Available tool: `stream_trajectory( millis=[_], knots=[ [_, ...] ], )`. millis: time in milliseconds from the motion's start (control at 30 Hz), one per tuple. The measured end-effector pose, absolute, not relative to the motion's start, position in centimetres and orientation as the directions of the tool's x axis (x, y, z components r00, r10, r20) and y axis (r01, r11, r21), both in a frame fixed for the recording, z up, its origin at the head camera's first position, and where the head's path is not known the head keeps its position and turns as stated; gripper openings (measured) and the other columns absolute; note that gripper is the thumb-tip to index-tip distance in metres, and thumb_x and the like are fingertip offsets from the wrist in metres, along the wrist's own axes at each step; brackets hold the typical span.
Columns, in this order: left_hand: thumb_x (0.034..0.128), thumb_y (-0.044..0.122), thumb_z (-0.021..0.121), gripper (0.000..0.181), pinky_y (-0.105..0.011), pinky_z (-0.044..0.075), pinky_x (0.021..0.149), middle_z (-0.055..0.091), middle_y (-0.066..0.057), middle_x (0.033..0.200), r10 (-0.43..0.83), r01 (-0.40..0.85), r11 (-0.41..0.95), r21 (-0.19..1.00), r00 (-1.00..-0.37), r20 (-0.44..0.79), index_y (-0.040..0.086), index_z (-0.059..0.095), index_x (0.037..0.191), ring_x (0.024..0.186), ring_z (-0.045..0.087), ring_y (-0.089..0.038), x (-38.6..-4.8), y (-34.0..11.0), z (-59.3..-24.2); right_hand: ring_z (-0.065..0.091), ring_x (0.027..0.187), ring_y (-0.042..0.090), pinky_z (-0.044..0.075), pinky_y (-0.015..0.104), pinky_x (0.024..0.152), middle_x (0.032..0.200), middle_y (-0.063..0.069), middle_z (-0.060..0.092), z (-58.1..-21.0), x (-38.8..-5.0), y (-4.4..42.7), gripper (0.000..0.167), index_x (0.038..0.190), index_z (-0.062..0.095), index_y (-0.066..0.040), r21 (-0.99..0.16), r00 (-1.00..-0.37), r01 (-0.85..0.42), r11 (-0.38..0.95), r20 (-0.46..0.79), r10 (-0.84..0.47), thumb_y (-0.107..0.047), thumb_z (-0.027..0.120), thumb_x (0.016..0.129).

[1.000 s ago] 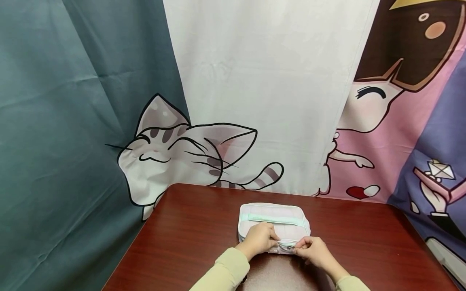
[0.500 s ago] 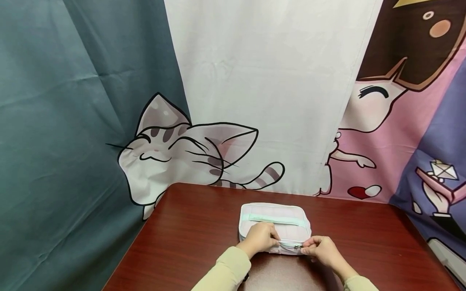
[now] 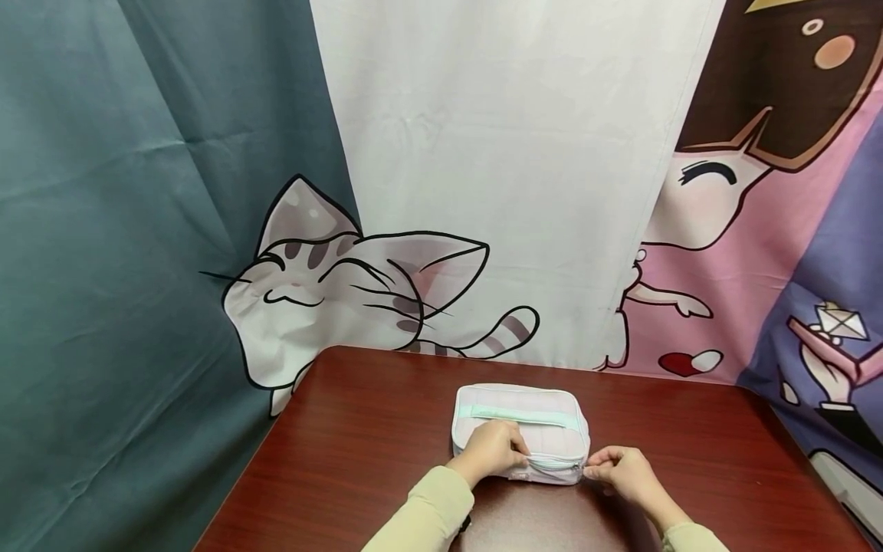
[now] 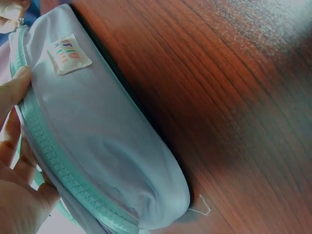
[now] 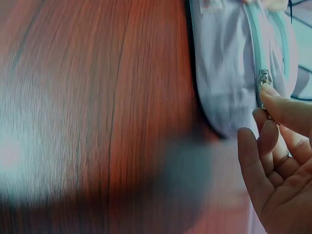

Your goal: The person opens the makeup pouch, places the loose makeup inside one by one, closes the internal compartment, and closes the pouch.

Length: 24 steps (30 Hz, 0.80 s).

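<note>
A pale pink and white zip pouch with a mint handle strap lies on the table. My left hand pinches its front upper edge, the thumb lying beside the mint zipper. At the pouch's front right corner, my right hand pinches the pull of the metal zipper slider between thumb and forefinger. The other right fingers are loosely bent beside the pouch. A small white label with coloured letters is on the pouch's side.
The reddish-brown wooden table extends around the pouch. Behind it hangs a printed curtain with a cartoon cat. A loose thread lies by one end of the pouch.
My right hand has moved right along the front of the pouch, drawing the zipper slider to the right corner. My left hand has stayed on the pouch's edge.
</note>
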<state>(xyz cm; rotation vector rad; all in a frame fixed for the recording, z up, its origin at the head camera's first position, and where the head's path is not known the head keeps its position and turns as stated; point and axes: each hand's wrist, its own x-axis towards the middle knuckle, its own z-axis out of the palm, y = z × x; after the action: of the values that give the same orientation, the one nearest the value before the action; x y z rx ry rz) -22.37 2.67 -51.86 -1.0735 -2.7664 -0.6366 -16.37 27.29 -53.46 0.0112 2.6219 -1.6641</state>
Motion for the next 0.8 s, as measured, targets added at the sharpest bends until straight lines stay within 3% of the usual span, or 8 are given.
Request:
stream_trajectory(
  millis=[167,333,600,800],
  knots=[
    [0.0657,0.030,0.082,0.009,-0.009,0.037,0.058,0.054,0.022,0.069,0.631,0.671,0.659,0.340,-0.739,0.236,0.028,0.074,0.068,0.067,0.051,0.007,-22.5,2.5,-51.8,0.058,0.055,0.017,0.050,0.031,0.048,0.067,0.007,0.065,-53.7,-16.8,28.2,0.018,0.079,0.066,0.003,-0.870,-0.991,0.112,0.480,-0.064,0.114,-0.009,0.077,0.071],
    [0.0648,0.028,0.083,0.009,-0.008,0.035,0.058,0.054,0.022,0.068,0.637,0.669,0.656,0.350,-0.739,0.220,0.028,0.074,0.068,0.065,0.050,0.008,-22.6,2.5,-51.7,0.052,0.051,0.015,0.045,0.027,0.047,0.067,0.004,0.062,-53.6,-17.7,28.7,0.017,0.081,0.066,0.001,-0.786,-0.982,0.120,0.607,-0.003,0.190,-0.012,0.076,0.075],
    [0.0639,0.028,0.083,0.009,-0.007,0.034,0.058,0.053,0.022,0.067,0.637,0.660,0.669,0.342,-0.746,0.195,0.028,0.074,0.068,0.063,0.047,0.009,-22.8,2.6,-51.6,0.050,0.064,0.016,0.039,0.031,0.058,0.071,0.002,0.061,-53.3,-20.3,29.5,0.013,0.080,0.066,-0.006,-0.662,-0.976,0.053,0.747,0.124,0.179,-0.017,0.073,0.078],
    [0.0653,0.029,0.082,0.008,-0.006,0.034,0.060,0.053,0.023,0.068,0.646,0.659,0.673,0.334,-0.745,0.169,0.029,0.075,0.069,0.065,0.048,0.010,-22.8,2.5,-51.6,0.052,0.061,0.015,0.041,0.030,0.054,0.070,0.003,0.063,-52.9,-22.1,29.9,0.014,0.081,0.068,-0.003,-0.662,-0.984,0.067,0.747,0.080,0.160,-0.015,0.074,0.076]
  ],
)
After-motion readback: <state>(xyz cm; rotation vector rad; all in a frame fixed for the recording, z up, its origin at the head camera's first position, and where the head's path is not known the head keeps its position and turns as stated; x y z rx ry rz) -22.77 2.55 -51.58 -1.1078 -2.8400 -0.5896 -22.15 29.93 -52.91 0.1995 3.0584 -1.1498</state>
